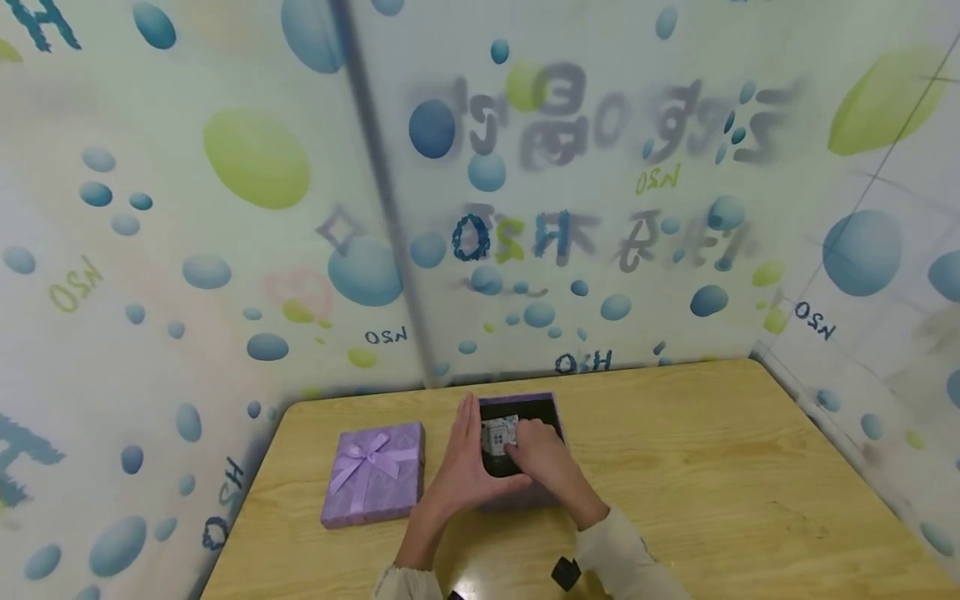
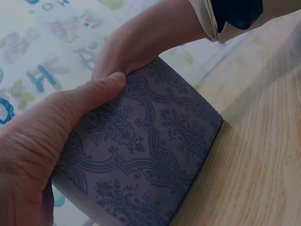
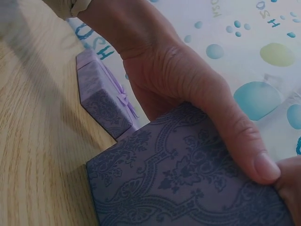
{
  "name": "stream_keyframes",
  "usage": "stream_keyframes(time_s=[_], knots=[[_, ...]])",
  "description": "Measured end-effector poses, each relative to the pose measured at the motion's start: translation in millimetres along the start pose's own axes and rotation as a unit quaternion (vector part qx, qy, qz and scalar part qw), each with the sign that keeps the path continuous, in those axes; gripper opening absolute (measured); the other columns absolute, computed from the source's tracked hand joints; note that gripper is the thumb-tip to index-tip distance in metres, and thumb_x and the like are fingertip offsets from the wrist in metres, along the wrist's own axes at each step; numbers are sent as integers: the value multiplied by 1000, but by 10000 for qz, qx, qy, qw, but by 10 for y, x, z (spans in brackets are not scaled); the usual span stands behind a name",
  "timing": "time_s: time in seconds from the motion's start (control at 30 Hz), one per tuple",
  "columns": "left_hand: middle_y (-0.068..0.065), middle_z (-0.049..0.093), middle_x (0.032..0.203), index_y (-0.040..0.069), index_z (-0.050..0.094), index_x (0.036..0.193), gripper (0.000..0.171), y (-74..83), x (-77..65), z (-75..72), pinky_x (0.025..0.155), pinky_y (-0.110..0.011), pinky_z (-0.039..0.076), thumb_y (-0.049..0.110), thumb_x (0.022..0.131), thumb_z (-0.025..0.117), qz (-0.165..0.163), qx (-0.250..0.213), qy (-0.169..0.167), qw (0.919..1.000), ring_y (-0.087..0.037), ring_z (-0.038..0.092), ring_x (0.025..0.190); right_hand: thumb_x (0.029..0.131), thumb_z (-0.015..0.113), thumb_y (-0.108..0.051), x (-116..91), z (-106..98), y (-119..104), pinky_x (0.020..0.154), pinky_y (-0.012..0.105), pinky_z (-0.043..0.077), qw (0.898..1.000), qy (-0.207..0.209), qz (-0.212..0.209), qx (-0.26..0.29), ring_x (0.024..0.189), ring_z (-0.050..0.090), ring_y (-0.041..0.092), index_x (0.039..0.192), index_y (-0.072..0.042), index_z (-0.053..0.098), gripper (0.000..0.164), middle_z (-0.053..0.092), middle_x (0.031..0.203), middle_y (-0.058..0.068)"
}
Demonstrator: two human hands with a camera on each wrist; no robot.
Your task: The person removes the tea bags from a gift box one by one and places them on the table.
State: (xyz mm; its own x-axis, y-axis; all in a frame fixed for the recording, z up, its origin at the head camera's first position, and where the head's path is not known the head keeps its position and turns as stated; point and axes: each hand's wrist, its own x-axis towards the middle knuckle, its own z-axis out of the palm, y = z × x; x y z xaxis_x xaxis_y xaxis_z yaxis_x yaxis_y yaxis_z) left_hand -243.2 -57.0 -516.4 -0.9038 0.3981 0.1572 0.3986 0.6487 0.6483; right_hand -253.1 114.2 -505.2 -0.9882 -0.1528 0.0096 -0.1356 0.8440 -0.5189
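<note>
A purple patterned box [image 1: 525, 500] with a dark inside stands at the back middle of the table. My left hand [image 1: 465, 467] holds its near left corner, the fingers straight along the left wall. Its thumb [image 2: 101, 89] lies over the front rim in the left wrist view. Inside the box, my right hand [image 1: 543, 454] pinches the right side of a flat, light-coloured printed piece [image 1: 497, 435] with a small building-like picture. The fingertips of that hand are partly hidden. Only a bit of the right hand [image 3: 291, 183] shows at the right wrist view's edge.
To the left sits a purple lid [image 1: 378, 475] with a ribbon bow, apart from the box. Behind the wooden table [image 1: 697, 467] hangs a light sheet [image 1: 637, 325] with blue and green spots. A small black object [image 1: 566, 573] shows by the right sleeve.
</note>
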Motion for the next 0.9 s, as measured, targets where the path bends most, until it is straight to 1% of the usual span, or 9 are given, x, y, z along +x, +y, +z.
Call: stream_keyframes(time_s=[0.07, 0.17, 0.33, 0.43, 0.53, 0.63, 0.73, 0.9], knots=[[-2, -16, 174, 15, -14, 166, 148, -2, -5, 7, 127, -58, 10, 75, 71, 83, 4, 1, -24, 10000, -31, -6, 162, 99, 73, -17, -20, 2, -10, 59, 37, 51, 9996, 130, -75, -237, 66, 57, 20, 94, 4, 67, 22, 60, 78, 10], [-4, -16, 174, 13, -14, 166, 148, -1, -15, 13, 127, -58, 6, 74, 72, 83, -27, -9, -86, 10000, -30, -8, 162, 98, 73, -18, -39, 3, -26, 64, 41, 55, 9975, 352, -179, -587, 71, 60, 25, 98, 6, 67, 24, 60, 82, 13], [-4, -16, 174, 12, -14, 166, 148, 0, -11, 13, 127, -56, 5, 73, 72, 83, -36, 27, -125, 9999, -28, -9, 161, 98, 74, -17, -35, 4, -27, 65, 43, 57, 9947, 548, -248, -829, 73, 63, 29, 98, 7, 67, 25, 60, 82, 15], [-3, -16, 174, 13, -14, 166, 148, -2, -4, 14, 128, -55, 6, 74, 72, 83, -21, 72, -136, 9999, -27, -9, 161, 98, 74, -17, -29, 6, -10, 60, 40, 55, 9956, 481, -230, -769, 68, 61, 26, 91, 4, 67, 23, 59, 76, 12], [-2, -17, 174, 14, -15, 166, 149, -1, -2, 11, 128, -55, 6, 74, 72, 82, -19, 72, -162, 9998, -26, -9, 162, 99, 73, -16, -22, 8, 4, 52, 33, 48, 9977, 297, -178, -582, 59, 56, 20, 82, 0, 65, 25, 54, 67, 7], [0, -18, 174, 16, -16, 166, 149, 5, 0, 3, 128, -55, 5, 74, 72, 83, -42, 39, -183, 9998, -26, -9, 162, 100, 71, -16, -18, 10, 2, 48, 29, 41, 9985, 189, -100, -503, 53, 50, 16, 77, -3, 62, 28, 50, 62, 3], [-2, -17, 175, 16, -16, 166, 149, 13, 5, -11, 128, -55, 6, 75, 72, 83, -54, 34, -188, 9998, -28, -8, 162, 100, 70, -16, -13, 7, -17, 48, 28, 41, 9975, 313, -59, -629, 54, 49, 15, 78, -2, 63, 27, 50, 62, 3], [-4, -16, 175, 17, -17, 166, 150, 17, 26, -46, 128, -54, 6, 74, 71, 83, -50, 63, -174, 9998, -27, -9, 162, 99, 71, -14, 13, -16, -65, 48, 28, 44, 9954, 580, 11, -766, 55, 50, 15, 80, 0, 65, 25, 52, 64, 3]])
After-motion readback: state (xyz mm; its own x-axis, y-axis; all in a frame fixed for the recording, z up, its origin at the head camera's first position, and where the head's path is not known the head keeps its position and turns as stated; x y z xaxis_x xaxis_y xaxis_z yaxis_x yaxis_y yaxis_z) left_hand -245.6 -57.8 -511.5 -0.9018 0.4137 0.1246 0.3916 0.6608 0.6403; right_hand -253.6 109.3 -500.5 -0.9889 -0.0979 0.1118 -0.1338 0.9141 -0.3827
